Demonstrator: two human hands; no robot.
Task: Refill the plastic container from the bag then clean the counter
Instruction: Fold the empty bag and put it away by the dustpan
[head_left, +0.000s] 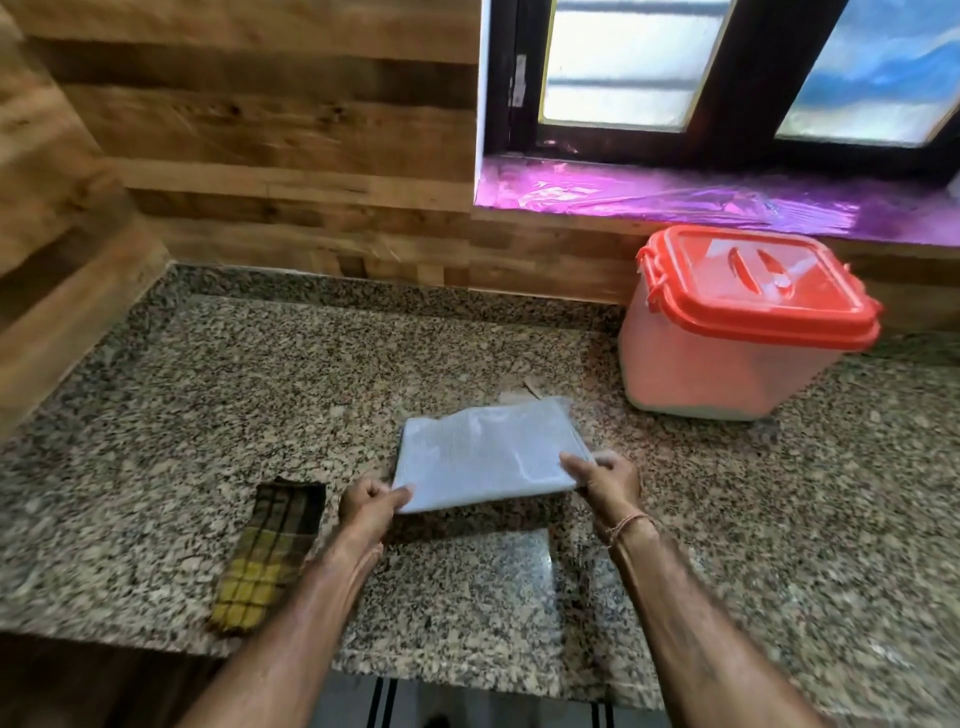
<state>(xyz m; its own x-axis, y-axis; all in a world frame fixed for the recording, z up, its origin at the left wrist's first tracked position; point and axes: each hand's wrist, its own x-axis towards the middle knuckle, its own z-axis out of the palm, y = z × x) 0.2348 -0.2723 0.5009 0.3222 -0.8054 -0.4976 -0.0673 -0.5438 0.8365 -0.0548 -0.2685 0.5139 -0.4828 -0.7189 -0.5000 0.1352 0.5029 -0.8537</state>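
Pinching folded bag (485, 453) at near corners, left hand (370, 506) and right hand (608, 480) both closed on it; long axis running left-right; lidded plastic container (737, 332) sitting far right, nearer the right hand.

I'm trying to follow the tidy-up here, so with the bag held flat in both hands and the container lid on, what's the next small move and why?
Probably set the folded bag aside: it looks flat and empty, the container is lidded, and both the left hand and right hand are occupied, while the checked cloth lies unused.
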